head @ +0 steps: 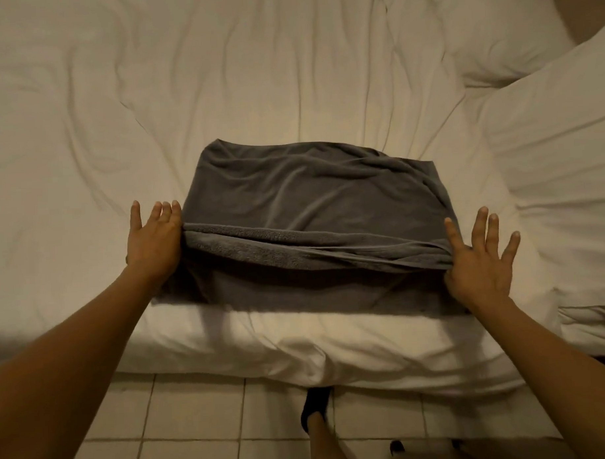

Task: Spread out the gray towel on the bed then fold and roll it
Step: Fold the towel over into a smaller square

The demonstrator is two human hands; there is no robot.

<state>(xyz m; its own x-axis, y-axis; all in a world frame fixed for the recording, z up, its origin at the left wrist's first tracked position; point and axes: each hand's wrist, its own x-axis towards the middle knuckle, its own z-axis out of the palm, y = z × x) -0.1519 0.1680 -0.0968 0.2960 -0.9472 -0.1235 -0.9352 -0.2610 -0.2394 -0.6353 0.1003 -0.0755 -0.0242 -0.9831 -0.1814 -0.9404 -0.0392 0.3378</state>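
Observation:
The gray towel (310, 208) lies on the white bed (221, 94) near its front edge, partly folded, with a doubled edge running across it between my hands. My left hand (154, 241) pinches the left end of that fold with thumb and forefinger, the other fingers spread upward. My right hand (480, 257) pinches the right end of the fold in the same way, fingers fanned out. The lower layer of the towel lies flat beneath, reaching the mattress edge.
White pillows (566, 151) lie at the right of the bed. The sheet is wrinkled all over. Below the mattress edge is a tiled floor (198, 422), where my foot in a dark sock (314, 407) stands.

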